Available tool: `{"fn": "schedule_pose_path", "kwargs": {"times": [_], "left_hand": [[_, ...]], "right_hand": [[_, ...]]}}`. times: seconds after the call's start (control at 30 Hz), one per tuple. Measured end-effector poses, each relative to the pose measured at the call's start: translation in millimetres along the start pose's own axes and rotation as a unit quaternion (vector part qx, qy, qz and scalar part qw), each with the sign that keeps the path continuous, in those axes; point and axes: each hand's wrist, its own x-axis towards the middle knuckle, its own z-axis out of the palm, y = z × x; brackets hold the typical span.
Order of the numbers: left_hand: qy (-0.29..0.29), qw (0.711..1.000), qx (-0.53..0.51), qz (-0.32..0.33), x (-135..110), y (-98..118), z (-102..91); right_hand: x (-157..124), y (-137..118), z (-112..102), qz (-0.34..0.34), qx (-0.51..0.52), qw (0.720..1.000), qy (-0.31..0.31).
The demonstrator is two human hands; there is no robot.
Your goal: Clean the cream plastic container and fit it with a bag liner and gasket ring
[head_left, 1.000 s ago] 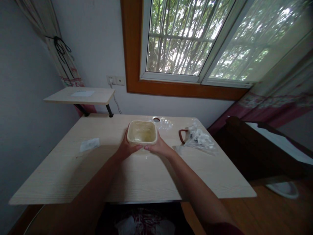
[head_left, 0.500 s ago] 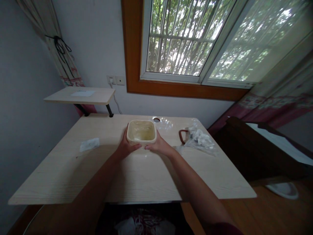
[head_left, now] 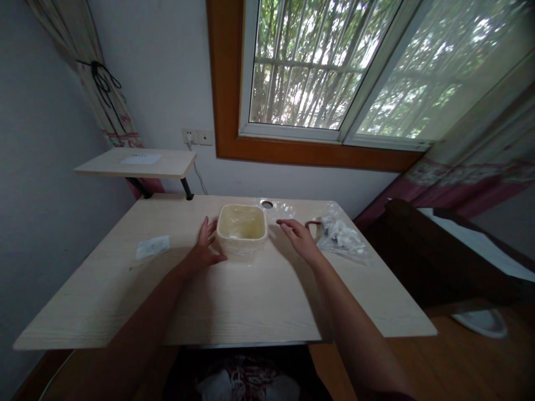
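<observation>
A cream, square-mouthed plastic bin point(head_left: 242, 245) stands upright on the pale wooden desk point(head_left: 251, 306), and its inside looks lined with a clear film. Close against the bin's left side is my left hand point(head_left: 204, 249), fingers and thumb spread; whether it still touches the wall I cannot tell. Off to the bin's right, my right hand point(head_left: 301, 239) hangs over the desk with nothing in it, fingers stretched out. Just beyond that hand lies a clear plastic bag point(head_left: 340, 239) with whitish contents, beside a reddish-brown loop point(head_left: 309, 224) partly hidden by my fingers.
A small white packet point(head_left: 152, 247) lies on the desk's left part. At the back left rises a small shelf point(head_left: 175, 161) on black legs, with a paper label point(head_left: 142, 159) on top. A round cable hole point(head_left: 267, 204) sits behind the bin. Right of the desk is dark furniture point(head_left: 418, 250).
Both hands have let go of the bin. My right hand has moved away to the right, and my left hand has loosened slightly to the left. The bin stays in place.
</observation>
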Motion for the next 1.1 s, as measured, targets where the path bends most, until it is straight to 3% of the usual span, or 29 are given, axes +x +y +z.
{"fn": "schedule_pose_path", "kwargs": {"times": [0.07, 0.17, 0.33, 0.57, 0.7, 0.9, 1.1], "left_hand": [[-0.022, 0.999, -0.013, -0.024, -1, 0, -0.8], [-0.044, 0.998, -0.018, -0.046, 3, 8, 3.8], [-0.041, 0.997, -0.043, -0.049, 16, 17, 15.8], [-0.024, 0.998, 0.008, -0.050, 21, 14, 21.4], [-0.014, 0.998, 0.046, -0.045, 21, 7, 19.3], [0.001, 0.998, 0.053, -0.034, 20, -2, 18.4], [0.004, 0.997, 0.067, -0.044, 18, -3, 17.8]], "right_hand": [[1, 9, -8, 0.014, -0.132, 0.990, 0.045], [0, 17, -15, 0.033, -0.289, 0.954, 0.072], [-9, 16, -14, 0.066, -0.417, 0.903, 0.078], [-22, 16, -5, 0.111, -0.474, 0.866, 0.118], [-23, 21, -5, 0.142, -0.462, 0.871, 0.090], [-19, 26, -8, 0.133, -0.442, 0.884, 0.076], [-14, 20, -8, 0.183, -0.439, 0.878, 0.058]]}}
